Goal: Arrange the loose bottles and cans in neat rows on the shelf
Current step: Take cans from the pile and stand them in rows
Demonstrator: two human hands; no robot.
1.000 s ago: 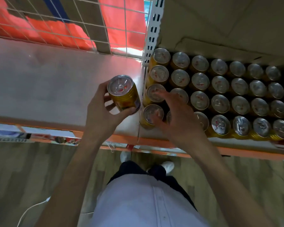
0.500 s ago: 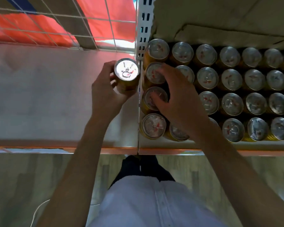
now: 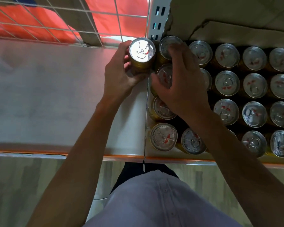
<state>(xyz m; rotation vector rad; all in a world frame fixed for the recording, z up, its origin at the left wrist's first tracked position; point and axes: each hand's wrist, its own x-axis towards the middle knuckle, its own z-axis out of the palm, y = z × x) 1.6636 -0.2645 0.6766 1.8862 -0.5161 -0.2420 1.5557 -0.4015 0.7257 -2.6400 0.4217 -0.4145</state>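
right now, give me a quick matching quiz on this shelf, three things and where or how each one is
Things:
1 left hand
2 right hand
3 wire grid

Places or states:
a behind the bare shelf board
b over the packed cans
c gripping one gold can

Pairs: 1-c, 2-b, 3-a

Cans (image 3: 254,85): about twenty visible, some partly hidden.
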